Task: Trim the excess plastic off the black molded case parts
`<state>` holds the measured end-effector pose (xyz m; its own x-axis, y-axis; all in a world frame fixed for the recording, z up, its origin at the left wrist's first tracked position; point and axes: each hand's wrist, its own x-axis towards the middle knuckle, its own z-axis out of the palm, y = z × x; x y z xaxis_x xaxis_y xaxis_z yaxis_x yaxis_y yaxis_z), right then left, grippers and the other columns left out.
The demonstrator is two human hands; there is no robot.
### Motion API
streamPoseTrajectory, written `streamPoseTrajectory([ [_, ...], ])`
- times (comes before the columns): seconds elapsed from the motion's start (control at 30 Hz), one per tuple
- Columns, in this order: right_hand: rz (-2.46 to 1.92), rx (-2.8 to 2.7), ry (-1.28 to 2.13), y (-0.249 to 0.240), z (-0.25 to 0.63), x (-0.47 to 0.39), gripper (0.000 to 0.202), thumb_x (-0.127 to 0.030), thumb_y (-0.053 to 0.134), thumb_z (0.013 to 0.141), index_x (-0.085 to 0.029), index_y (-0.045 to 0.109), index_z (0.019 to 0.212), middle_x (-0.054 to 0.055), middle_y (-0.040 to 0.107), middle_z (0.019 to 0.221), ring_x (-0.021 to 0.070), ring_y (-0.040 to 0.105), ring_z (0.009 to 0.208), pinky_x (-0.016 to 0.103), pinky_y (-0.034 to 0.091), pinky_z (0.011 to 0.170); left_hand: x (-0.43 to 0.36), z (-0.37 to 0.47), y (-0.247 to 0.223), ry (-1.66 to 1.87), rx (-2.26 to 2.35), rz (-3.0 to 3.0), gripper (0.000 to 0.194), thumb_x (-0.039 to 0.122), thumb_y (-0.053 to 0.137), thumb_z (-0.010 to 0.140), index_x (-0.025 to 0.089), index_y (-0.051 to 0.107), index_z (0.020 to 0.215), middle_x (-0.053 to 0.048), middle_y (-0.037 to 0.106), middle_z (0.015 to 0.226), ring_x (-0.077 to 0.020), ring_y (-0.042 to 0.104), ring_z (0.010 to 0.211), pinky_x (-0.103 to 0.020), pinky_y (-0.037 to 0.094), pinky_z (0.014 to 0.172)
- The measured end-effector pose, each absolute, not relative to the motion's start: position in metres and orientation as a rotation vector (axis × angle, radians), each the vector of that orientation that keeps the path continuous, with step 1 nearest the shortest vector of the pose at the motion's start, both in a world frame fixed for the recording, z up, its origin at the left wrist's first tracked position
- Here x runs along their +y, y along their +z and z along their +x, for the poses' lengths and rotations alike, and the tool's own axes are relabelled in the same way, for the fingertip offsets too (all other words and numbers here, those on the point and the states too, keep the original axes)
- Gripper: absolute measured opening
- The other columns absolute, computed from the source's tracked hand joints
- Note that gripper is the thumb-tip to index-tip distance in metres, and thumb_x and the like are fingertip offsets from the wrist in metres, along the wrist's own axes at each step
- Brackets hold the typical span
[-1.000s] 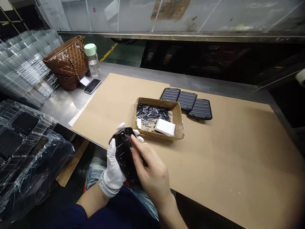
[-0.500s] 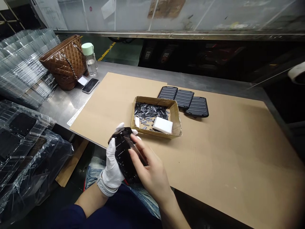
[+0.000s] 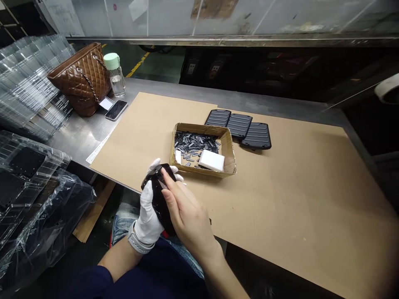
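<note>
Gripping a black panel (image 3: 159, 203) on the person's side of the cardboard box (image 3: 230, 151), the white-gloved left hand (image 3: 148, 218) cups it, thumb along one side and fingers curled around the other. The bare right hand (image 3: 190, 216) lies over that panel, index finger touching its upper end, thumb bent close by; it masks much of the surface, so whether it pinches anything I cannot tell. Inside the box are many small dark strips (image 3: 195, 141) and, toward its near right corner, a white block (image 3: 212, 160). Three ribbed panels (image 3: 239, 125) overlap just beyond the box's right side. Well left of the box, the metal desk (image 3: 76, 133) carries a phone (image 3: 116, 110), a bottle (image 3: 116, 81) and a brown quilted bag (image 3: 81, 83).
</note>
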<state>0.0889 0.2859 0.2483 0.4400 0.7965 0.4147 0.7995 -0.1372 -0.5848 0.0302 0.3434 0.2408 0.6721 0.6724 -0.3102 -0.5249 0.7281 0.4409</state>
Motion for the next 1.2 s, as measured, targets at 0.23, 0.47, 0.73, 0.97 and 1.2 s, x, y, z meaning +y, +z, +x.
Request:
streamPoseTrajectory([
  [0.23, -1.933, -1.304, -0.046, 0.245, 0.087, 0.29, 0.042, -0.028, 0.034, 0.099, -0.017, 0.051, 0.136, 0.011, 0.072, 0.097, 0.0213, 0.069, 0.089, 0.03, 0.056, 0.075, 0.342, 0.03, 0.235, 0.698, 0.524, 0.367, 0.044, 0.047, 0.065, 0.073, 0.027, 0.066, 0.113, -0.002, 0.063, 0.127, -0.0273, 0.042, 0.134, -0.042, 0.032, 0.113],
  [0.47, -1.797, -1.042, 0.259, 0.247, 0.1, 0.279, 0.044, -0.04, 0.04, 0.097, -0.021, 0.051, 0.136, 0.009, 0.066, 0.121, 0.022, 0.065, 0.107, 0.033, 0.055, 0.086, 0.35, 0.033, 0.237, 0.698, 0.505, 0.385, 0.047, 0.058, 0.055, 0.081, 0.031, 0.063, 0.118, -0.001, 0.068, 0.115, -0.026, 0.058, 0.117, -0.042, 0.044, 0.102],
  [0.73, -1.722, -0.87, 0.382, 0.234, 0.094, 0.266, 0.031, -0.046, 0.061, 0.084, -0.021, 0.073, 0.098, 0.001, 0.069, 0.07, 0.0146, 0.06, 0.055, 0.026, 0.052, 0.054, 0.367, 0.031, 0.219, 0.803, 0.67, 0.771, 0.04, 0.036, 0.068, 0.08, 0.028, 0.063, 0.118, 0.001, 0.067, 0.096, -0.014, 0.061, 0.084, -0.024, 0.046, 0.085],
  [0.97, -1.613, -0.772, 0.398, 0.208, 0.114, 0.237, 0.043, -0.061, 0.057, 0.08, -0.023, 0.073, 0.088, 0.004, 0.068, 0.069, 0.0167, 0.058, 0.056, 0.028, 0.049, 0.05, 0.39, -0.002, 0.225, 0.536, 0.393, 1.337, 0.011, 0.019, 0.079, 0.066, 0.019, 0.074, 0.076, -0.003, 0.062, 0.075, -0.0167, 0.055, 0.069, -0.027, 0.042, 0.071],
  [1.2, -1.35, -0.391, 0.768, 0.192, 0.116, 0.247, 0.049, -0.068, 0.064, 0.069, -0.019, 0.061, 0.071, -0.003, 0.048, 0.054, 0.0085, 0.039, 0.044, 0.022, 0.036, 0.04, 0.381, -0.001, 0.235, 0.359, 0.35, 1.362, 0.009, 0.024, 0.074, 0.073, 0.019, 0.066, 0.074, 0.002, 0.056, 0.067, -0.0104, 0.047, 0.059, -0.023, 0.039, 0.059],
])
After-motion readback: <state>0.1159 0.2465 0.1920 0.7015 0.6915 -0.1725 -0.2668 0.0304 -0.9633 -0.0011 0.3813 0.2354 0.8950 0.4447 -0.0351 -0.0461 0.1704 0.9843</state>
